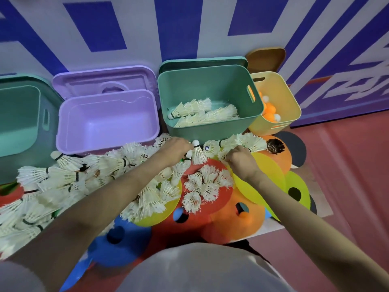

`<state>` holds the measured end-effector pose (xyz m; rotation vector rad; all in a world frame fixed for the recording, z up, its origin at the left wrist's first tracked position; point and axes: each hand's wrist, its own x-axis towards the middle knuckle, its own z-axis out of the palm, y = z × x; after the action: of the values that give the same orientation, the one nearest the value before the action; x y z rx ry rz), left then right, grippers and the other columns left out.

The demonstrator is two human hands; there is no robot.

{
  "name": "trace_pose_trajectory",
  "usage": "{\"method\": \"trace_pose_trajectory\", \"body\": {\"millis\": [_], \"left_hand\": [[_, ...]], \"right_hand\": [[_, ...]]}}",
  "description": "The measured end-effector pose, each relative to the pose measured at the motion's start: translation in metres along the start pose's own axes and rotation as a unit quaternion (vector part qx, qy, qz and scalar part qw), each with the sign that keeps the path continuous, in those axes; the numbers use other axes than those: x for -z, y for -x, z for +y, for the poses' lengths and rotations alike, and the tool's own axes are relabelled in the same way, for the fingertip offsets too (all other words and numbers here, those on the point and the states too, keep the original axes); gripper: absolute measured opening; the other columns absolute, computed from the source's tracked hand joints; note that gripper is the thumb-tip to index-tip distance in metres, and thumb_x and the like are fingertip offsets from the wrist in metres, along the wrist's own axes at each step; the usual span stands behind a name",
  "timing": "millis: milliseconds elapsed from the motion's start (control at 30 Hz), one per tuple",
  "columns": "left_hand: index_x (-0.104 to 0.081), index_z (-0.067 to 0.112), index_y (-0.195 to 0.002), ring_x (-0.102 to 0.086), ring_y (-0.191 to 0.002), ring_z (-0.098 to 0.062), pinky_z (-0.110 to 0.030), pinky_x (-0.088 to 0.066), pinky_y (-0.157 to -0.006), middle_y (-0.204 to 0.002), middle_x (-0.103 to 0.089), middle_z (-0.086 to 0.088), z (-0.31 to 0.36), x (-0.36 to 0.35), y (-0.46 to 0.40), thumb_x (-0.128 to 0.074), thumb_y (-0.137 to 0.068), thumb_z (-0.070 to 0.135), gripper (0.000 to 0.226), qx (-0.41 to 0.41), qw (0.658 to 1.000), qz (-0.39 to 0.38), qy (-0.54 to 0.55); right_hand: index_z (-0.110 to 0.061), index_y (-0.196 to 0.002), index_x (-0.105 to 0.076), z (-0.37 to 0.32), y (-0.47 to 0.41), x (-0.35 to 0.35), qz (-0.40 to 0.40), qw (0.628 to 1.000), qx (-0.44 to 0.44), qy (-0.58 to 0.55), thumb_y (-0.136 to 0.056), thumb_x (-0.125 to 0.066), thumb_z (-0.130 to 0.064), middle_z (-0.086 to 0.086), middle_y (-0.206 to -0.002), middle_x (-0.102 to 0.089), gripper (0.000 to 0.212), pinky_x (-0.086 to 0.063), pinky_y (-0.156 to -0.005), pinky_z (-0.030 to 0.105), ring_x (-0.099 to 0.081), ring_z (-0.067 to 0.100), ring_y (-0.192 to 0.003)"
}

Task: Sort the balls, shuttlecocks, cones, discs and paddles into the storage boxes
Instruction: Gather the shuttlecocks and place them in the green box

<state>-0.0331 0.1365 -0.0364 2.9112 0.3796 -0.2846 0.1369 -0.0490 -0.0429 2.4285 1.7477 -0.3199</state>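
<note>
A big heap of white shuttlecocks [69,182] covers the floor in front of the boxes. My left hand [175,149] pinches a white shuttlecock [197,153] by its cork end, just in front of the green box [210,131], which holds several shuttlecocks. Beside it, my right hand [240,158] curls its fingers into the shuttlecocks [246,142] lying over a yellow disc [267,171]. Red disc [221,165], orange cones [237,224] and a blue cone [120,243] lie below my arms.
An open purple box [107,123] with its lid behind stands left of the green one, and a teal box [19,123] is at far left. A yellow box [280,106] at right holds orange and white balls. A dark paddle [296,148] lies at right.
</note>
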Motion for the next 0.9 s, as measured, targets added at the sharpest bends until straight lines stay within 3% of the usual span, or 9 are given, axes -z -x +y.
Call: {"method": "trace_pose_trajectory", "body": {"millis": [167,267,367,433,500,700,767,900], "left_hand": [[-0.052,0.017,-0.132,-0.054,-0.11,-0.022,-0.039,-0.046,-0.09,-0.115,-0.06,-0.005,0.001,0.017,0.016,-0.061,-0.086,-0.001,0.05,0.013,0.987,0.103,0.122],[-0.057,0.015,-0.124,-0.048,-0.107,-0.017,-0.032,-0.039,-0.091,-0.113,-0.059,-0.001,0.012,0.031,0.034,-0.067,-0.086,0.008,0.04,0.019,0.946,0.226,0.233],[-0.059,0.014,-0.111,-0.046,-0.096,-0.009,-0.02,-0.038,-0.084,-0.105,-0.058,0.007,0.029,0.045,0.047,-0.072,-0.083,0.013,0.03,0.105,0.896,0.309,0.302],[-0.053,0.016,-0.106,-0.05,-0.085,-0.003,-0.009,-0.039,-0.072,-0.097,-0.057,0.008,0.04,0.049,0.05,-0.074,-0.082,0.016,0.031,0.168,0.848,0.314,0.393],[-0.049,0.014,-0.104,-0.052,-0.081,0.001,-0.01,-0.045,-0.069,-0.095,-0.056,0.004,0.05,0.046,0.051,-0.075,-0.082,0.014,0.034,0.219,0.789,0.309,0.483],[-0.046,0.006,-0.118,-0.066,-0.096,-0.023,-0.028,-0.052,-0.09,-0.112,-0.058,-0.011,0.083,0.03,0.045,-0.058,-0.095,0.009,0.027,0.313,0.559,0.246,0.727],[-0.05,0.007,-0.12,-0.068,-0.1,-0.026,-0.029,-0.053,-0.092,-0.118,-0.061,-0.016,0.094,0.028,0.04,-0.054,-0.097,0.011,0.023,0.314,0.526,0.214,0.761],[-0.055,0.005,-0.114,-0.065,-0.106,-0.034,-0.035,-0.051,-0.097,-0.124,-0.059,-0.024,0.113,0.027,0.028,-0.055,-0.096,0.012,0.019,0.306,0.501,0.194,0.786]], "right_hand": [[-0.01,-0.08,-0.069,0.0,0.011,0.007,0.076,0.997,-0.015,-0.012,-0.081,-0.06,-0.001,0.005,-0.09,-0.067,0.013,-0.037,-0.075,0.037,-0.052,0.03,-0.093],[-0.008,-0.077,-0.069,0.0,0.023,0.016,0.149,0.987,-0.007,-0.056,-0.079,-0.066,0.0,0.006,-0.088,-0.068,0.009,-0.04,-0.07,0.038,-0.055,0.033,-0.087],[-0.008,-0.08,-0.07,-0.001,0.034,0.027,0.207,0.972,0.008,-0.111,-0.08,-0.069,-0.003,0.003,-0.089,-0.069,0.006,-0.042,-0.069,0.038,-0.056,0.032,-0.087],[-0.008,-0.085,-0.071,0.001,0.039,0.032,0.232,0.962,0.017,-0.145,-0.081,-0.07,-0.004,0.003,-0.091,-0.069,0.006,-0.045,-0.072,0.039,-0.057,0.032,-0.089],[-0.009,-0.089,-0.071,0.003,0.043,0.037,0.256,0.951,0.02,-0.173,-0.083,-0.069,-0.006,0.003,-0.091,-0.069,0.007,-0.046,-0.074,0.041,-0.057,0.031,-0.09],[-0.008,-0.09,-0.067,0.014,0.052,0.052,0.355,0.887,0.006,-0.296,-0.091,-0.06,-0.013,0.003,-0.086,-0.065,0.009,-0.043,-0.073,0.034,-0.055,0.024,-0.082],[-0.006,-0.09,-0.066,0.017,0.054,0.056,0.372,0.87,0.028,-0.323,-0.091,-0.06,-0.011,0.004,-0.086,-0.065,0.008,-0.043,-0.074,0.031,-0.055,0.022,-0.083],[-0.004,-0.092,-0.066,0.023,0.056,0.059,0.359,0.868,0.105,-0.328,-0.091,-0.062,-0.008,0.005,-0.088,-0.065,0.005,-0.041,-0.075,0.027,-0.055,0.02,-0.084]]}}
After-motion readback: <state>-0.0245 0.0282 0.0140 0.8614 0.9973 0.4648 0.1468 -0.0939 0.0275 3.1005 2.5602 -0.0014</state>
